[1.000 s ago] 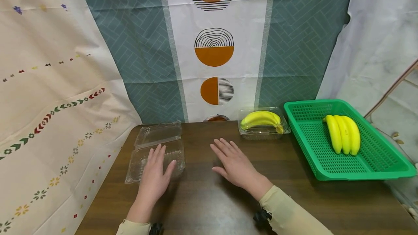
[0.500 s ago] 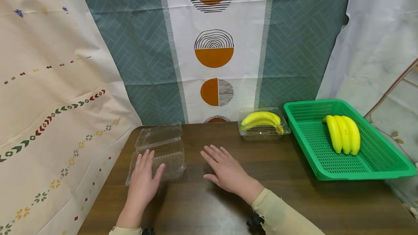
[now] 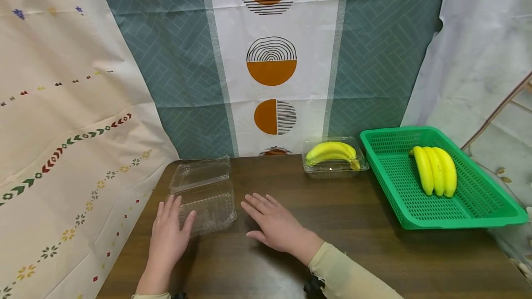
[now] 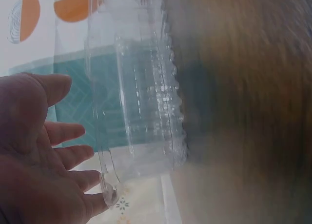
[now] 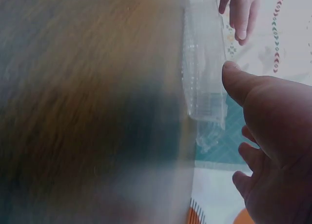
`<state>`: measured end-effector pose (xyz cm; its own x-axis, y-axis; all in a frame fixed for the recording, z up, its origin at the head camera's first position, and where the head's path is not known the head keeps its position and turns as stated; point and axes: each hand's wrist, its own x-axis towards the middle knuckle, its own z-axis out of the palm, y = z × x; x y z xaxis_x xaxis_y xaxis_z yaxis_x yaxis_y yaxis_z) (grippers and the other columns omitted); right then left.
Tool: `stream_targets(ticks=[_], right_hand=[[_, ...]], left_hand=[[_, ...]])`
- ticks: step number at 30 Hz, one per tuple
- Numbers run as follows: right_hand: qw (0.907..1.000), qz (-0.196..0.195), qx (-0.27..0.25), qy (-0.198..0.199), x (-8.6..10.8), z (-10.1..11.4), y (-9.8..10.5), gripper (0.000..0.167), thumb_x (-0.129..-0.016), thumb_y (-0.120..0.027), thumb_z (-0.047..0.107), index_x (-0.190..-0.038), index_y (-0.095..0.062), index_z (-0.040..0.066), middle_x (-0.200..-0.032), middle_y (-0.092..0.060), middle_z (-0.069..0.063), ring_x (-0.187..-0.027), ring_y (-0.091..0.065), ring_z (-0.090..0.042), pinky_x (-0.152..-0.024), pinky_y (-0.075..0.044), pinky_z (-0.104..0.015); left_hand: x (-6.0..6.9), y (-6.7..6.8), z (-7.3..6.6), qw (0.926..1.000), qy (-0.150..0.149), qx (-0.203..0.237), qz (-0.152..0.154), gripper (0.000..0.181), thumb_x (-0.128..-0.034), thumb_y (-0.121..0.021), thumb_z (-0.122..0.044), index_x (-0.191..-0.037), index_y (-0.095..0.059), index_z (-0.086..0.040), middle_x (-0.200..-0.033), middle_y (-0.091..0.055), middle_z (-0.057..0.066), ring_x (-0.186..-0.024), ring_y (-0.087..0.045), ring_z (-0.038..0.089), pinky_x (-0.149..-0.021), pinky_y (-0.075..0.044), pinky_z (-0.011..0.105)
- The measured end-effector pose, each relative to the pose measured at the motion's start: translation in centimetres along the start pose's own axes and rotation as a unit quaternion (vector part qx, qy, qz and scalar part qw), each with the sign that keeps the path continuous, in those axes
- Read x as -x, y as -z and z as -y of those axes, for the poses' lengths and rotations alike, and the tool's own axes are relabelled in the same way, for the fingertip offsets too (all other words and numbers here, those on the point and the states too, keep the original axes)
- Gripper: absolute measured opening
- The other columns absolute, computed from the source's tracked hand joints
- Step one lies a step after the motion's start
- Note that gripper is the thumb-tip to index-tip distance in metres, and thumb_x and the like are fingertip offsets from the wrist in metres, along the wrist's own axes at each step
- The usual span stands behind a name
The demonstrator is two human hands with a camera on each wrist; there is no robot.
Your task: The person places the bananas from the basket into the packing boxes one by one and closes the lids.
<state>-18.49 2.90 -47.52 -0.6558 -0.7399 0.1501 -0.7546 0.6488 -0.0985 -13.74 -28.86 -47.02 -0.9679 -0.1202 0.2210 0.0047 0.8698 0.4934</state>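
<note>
Left hand (image 3: pixel 168 234) and right hand (image 3: pixel 276 227) spread, empty, either side of the open plastic box (image 3: pixel 211 204), near the surface's (image 3: pixel 395 248) far-left corner. I judge it light, slippery, easily crushed; best held by its rim (image 3: pixel 232 216).

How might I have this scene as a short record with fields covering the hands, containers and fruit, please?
left hand: holding nothing, at the left side of the open container; contact unclear
right hand: holding nothing, fingers extended, right of that container
open container: clear, lid folded back, no fruit inside
other container: clear, with yellow bananas inside
green basket: holds a banana bunch
surface: brown table
</note>
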Motion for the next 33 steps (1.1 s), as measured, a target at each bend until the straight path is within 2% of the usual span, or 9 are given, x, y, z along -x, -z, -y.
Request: stream_targets(ticks=[10, 22, 33], right_hand=[[0.9995, 0.006, 0.008, 0.029, -0.9, 1.5, -0.3, 0.08, -0.113, -0.058, 0.055, -0.176, -0.031, 0.015, -0.181, -0.029, -0.007, -0.167, -0.027, -0.025, -0.133, -0.025, -0.046], [0.9983, 0.023, 0.007, 0.053, -1.0, 2.4, -0.9, 0.079, -0.113, -0.057, 0.057, -0.176, -0.031, 0.019, -0.182, -0.028, -0.007, -0.167, -0.025, -0.024, -0.132, -0.028, -0.045], [0.9984, 0.027, 0.002, 0.05, -1.0, 2.4, -1.3, 0.079, -0.113, -0.056, 0.057, -0.177, -0.03, 0.019, -0.182, -0.027, -0.007, -0.167, -0.024, -0.024, -0.133, -0.027, -0.043]], left_hand=[[0.3, 0.3, 1.2, 0.9996, 0.024, -0.01, 0.008, 0.074, -0.1134, -0.065, -0.033, -0.164, -0.036, 0.012, -0.172, -0.021, 0.041, -0.16, -0.01, 0.064, -0.124, -0.017, 0.078], [0.4, 0.2, 1.7, 0.9955, 0.063, -0.007, 0.07, 0.077, -0.1145, -0.062, -0.031, -0.167, -0.026, 0.012, -0.174, -0.011, 0.042, -0.162, -0.005, 0.062, -0.126, -0.014, 0.077], [0.3, -0.1, 1.8, 0.9922, 0.081, 0.005, 0.095, 0.08, -0.1157, -0.06, -0.033, -0.171, -0.02, 0.01, -0.177, -0.004, 0.038, -0.163, -0.002, 0.06, -0.126, -0.014, 0.077]])
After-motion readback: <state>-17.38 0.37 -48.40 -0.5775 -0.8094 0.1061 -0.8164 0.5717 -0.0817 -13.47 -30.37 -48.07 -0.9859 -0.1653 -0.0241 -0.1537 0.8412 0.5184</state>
